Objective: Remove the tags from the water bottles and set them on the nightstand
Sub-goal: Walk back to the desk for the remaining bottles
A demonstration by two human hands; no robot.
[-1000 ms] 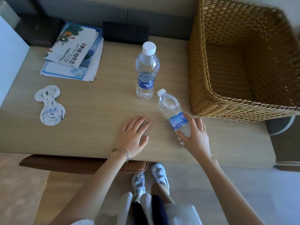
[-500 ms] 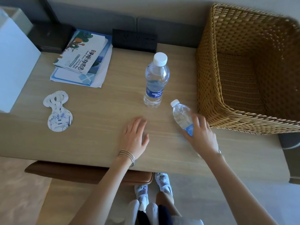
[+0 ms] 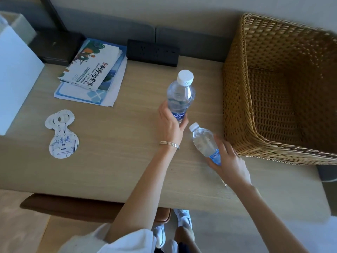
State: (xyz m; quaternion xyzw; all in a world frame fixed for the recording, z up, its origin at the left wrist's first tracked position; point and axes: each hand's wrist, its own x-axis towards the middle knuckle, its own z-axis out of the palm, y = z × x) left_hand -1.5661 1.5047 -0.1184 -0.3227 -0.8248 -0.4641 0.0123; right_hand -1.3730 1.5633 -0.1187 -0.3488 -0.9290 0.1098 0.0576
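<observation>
Two clear water bottles with white caps and blue labels are on the wooden nightstand (image 3: 113,161). The far bottle (image 3: 180,95) stands upright, and my left hand (image 3: 170,125) wraps around its lower part at the label. The near bottle (image 3: 204,141) tilts toward the left, gripped low down by my right hand (image 3: 228,161). Neither bottle has a tag on its neck. Two white tags with blue print (image 3: 62,134) lie flat, stacked on each other, at the left of the nightstand.
A large woven wicker basket (image 3: 237,110) takes up the right end of the nightstand, close to the near bottle. Brochures (image 3: 91,73) lie at the back left, next to a black socket strip (image 3: 153,52). A white box (image 3: 16,73) stands at the far left.
My left hand has lifted off the tabletop and closed around the upright bottle. My right hand keeps hold of the tilted bottle. The view has shifted slightly.
</observation>
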